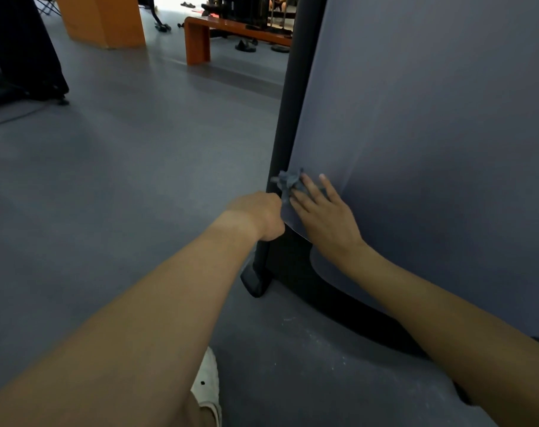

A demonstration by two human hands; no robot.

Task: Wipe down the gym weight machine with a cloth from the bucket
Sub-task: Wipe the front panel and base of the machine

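Grey cloth (288,181), small and bunched, sits low on the left edge of the machine's grey panel (416,134), right where the panel meets the black post (293,87). Part of it laps onto the post.

Right hand (323,217): laid flat against the panel, fingers straight and spread. The two fingers nearest the post press on the cloth; the others lie on bare panel.

Left hand (259,215): curled into a fist round the post, just below and left of the cloth. Its fingertips are hidden behind the post.

Below the hands the panel's lower edge curves away over a black base (339,303). The post ends in a black foot (256,282) on the grey floor (123,180). Pale scuff marks show on the floor beside the base.

A white shoe (206,380) is on the floor under the left forearm.

Far side of the floor: an orange bench (197,41) near the post, with dark weight plates (246,46) on the floor just behind it. Left of the bench, an orange block (105,20) and small dumbbells (163,26). Another dark machine (21,50) stands at the floor's far left corner. The post and panel block everything to the right.
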